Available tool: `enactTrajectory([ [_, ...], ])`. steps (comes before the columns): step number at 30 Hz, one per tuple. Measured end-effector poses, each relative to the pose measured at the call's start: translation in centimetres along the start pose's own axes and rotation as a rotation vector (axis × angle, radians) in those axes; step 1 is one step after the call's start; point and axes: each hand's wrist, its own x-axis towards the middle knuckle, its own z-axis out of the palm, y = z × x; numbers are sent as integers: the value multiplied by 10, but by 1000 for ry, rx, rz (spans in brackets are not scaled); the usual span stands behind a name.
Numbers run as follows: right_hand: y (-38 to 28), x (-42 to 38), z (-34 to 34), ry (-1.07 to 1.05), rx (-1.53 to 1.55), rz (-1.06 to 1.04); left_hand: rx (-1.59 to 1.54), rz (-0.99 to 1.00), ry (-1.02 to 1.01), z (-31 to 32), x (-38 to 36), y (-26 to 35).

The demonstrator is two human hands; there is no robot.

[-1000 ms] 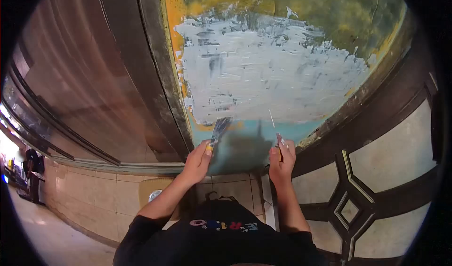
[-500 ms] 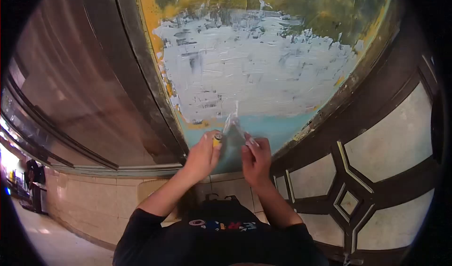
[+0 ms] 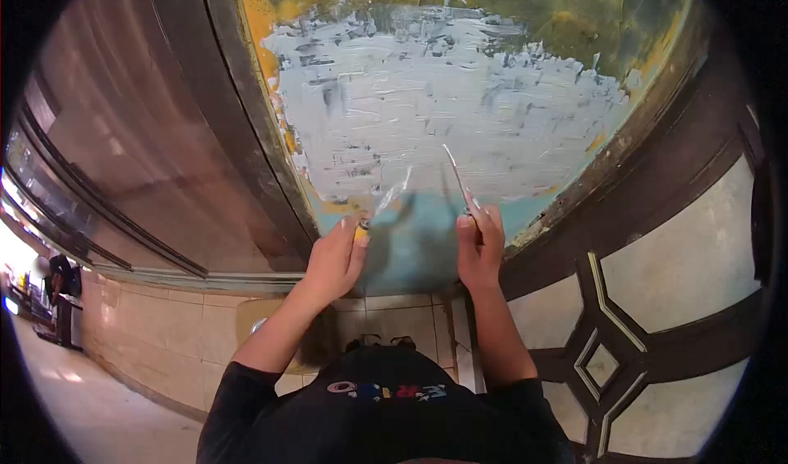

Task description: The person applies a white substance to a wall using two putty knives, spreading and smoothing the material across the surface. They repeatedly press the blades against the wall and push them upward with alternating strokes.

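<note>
black shirt (image 3: 361, 431), short sleeves (image 3: 238, 394) ending near elbows. row of colourful letters (image 3: 387, 391) across chest: pinkish ring at picture left, then blue, red, pale blue; wording unclear. left hand (image 3: 332, 259), right hand (image 3: 484, 246) bare. dark footwear (image 3: 403, 342), mostly hidden.

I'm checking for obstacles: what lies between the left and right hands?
In the head view, no object shows between the left hand and the right hand, only the blue strip of wall behind them, partly in shadow.
</note>
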Motion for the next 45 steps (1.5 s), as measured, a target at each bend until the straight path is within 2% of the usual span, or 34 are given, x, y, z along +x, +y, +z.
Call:
enactTrajectory([
  [3,-5,5,-14,-37,25,65,-29,26,-108,8,-2,12],
  [5,-13,1,-14,-160,-89,-60,-31,61,-129,16,-2,16],
  [7,-14,-20,-15,-140,-4,26,-5,57,-104,18,3,15],
  [9,-13,-33,-24,-234,25,190,-20,81,104,20,8,11],
  [10,-9,-37,-24,-234,26,189,-18,73,105,17,9,13],
  [13,-4,-42,-21,-139,71,171,5,115,54,32,7,16],
  [15,-2,-20,-18,-52,52,84,-2,158,56,52,0,25],
  [16,2,-2,-24,-38,-16,-58,1,137,-36,57,-3,29],
  [17,3,3,-31,-35,-16,-57,6,115,-129,59,-3,31],
  [19,8,12,-45,34,11,-53,-11,103,-80,55,4,26],
  [20,17,1,-52,7,2,37,-41,72,21,52,8,24],
  [22,23,-14,-56,-52,-14,-5,-96,-3,229,45,12,19],
  [23,23,-20,-56,-103,-38,-39,-91,-9,240,43,13,16],
  [24,15,-24,-58,-168,-43,50,-89,-40,240,42,14,15],
  [25,13,-26,-58,-174,-35,46,-88,-72,236,40,14,14],
  [27,11,-28,-59,-189,-124,-32,-111,-134,226,37,16,18],
  [29,10,-19,-61,-196,-194,-85,13,6,258,36,17,16],
  [33,12,-7,-61,-260,-362,-156,-55,-7,255,40,14,13],
  [35,8,-1,-54,-278,-364,-139,-5,220,250,41,15,13],
  [37,0,5,-45,-302,-364,-117,-51,201,198,52,11,7],
  [39,-8,15,-36,-282,-248,-56,-19,256,155,58,7,0],
  [41,-16,19,-34,-272,-192,-78,-4,196,135,57,-3,-6],
  [43,-24,17,-31,-260,56,129,85,3,11,56,-19,-20],
  [45,-2,-3,-12,-318,110,162,76,-40,32,62,-41,-45],
])
